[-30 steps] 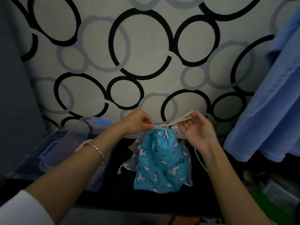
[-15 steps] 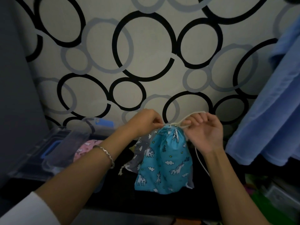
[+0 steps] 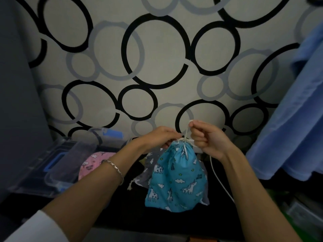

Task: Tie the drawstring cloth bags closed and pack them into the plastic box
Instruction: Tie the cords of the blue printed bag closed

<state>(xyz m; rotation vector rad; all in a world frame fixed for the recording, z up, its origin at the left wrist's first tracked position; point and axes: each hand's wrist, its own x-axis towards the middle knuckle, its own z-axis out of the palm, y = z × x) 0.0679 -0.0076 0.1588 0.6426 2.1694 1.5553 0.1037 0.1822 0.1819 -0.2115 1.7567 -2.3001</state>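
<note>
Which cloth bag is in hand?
The blue unicorn-print cloth bag, hung by its cream drawstring between left hand and right hand. The pink cloth bag and grey cloth bag lie untouched.

Her right hand has swung the white cord from pointing sideways to straight up above the blue bag's gathered neck, and closed into a tighter fist.

Dim light. Far wall papered pale, with black and grey rings. Dark grey panel left. Blue fabric hangs right.
</note>
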